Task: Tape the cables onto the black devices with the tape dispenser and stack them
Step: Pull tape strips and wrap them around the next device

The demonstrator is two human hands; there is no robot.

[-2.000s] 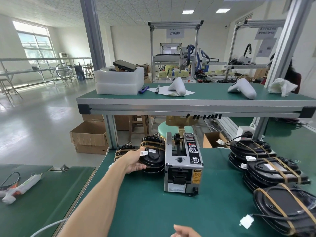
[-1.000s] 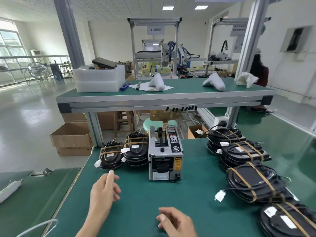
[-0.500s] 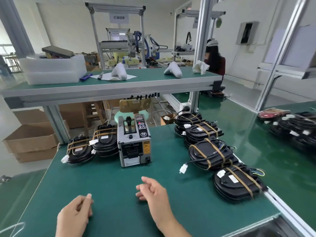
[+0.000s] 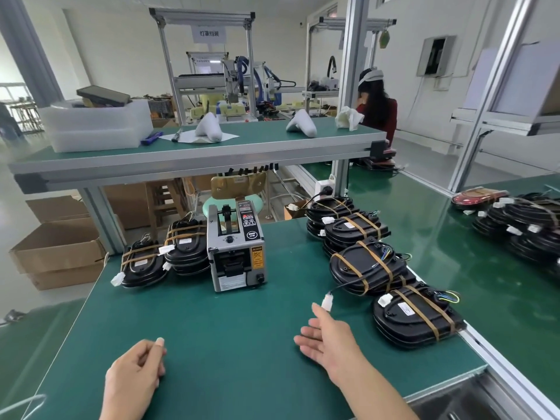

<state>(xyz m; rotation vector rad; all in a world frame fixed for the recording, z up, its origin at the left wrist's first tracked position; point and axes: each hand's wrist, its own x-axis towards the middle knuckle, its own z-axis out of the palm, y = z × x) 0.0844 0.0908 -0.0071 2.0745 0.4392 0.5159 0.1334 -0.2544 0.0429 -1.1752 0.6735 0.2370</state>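
A: Right hand (image 4: 325, 341)?
B: Open, fingers spread, holding nothing. Index tip just beside a white plug (image 4: 327, 301); touching or not, cannot tell.
A: Left hand (image 4: 133, 378)?
B: Loosely curled over the mat (image 4: 230, 328), thumb against fingertips. Anything pinched there, cannot tell; nothing visible.
A: And the plug?
B: Hangs off a thin cable from a black device (image 4: 368, 268), second nearest in the right-hand row. Nearest device (image 4: 415, 316) beside it, near the mat's edge. Both crossed by brown straps, lying on others below. Two more stacks (image 4: 345, 222) behind them.
A: Dispenser (image 4: 235, 247)?
B: Upright mid-mat, slot facing forward, well apart from both hands. No strip visible at the mouth. Left of it, two stacks: left stack (image 4: 142, 263) at the edge, taller stack (image 4: 186, 247) touching the dispenser's side.
A: Risks from here?
B: Probably three. Pulling by the plug rather than the body: cable strain, device dragged askew off its stack. Nearest device close to the edge: a careless nudge, over the side. Loose plug snagging a neighbour's strap while lifting.
A: Safest approach?
B: Likely gripping the body itself, lifting straight up, then over to the dispenser.
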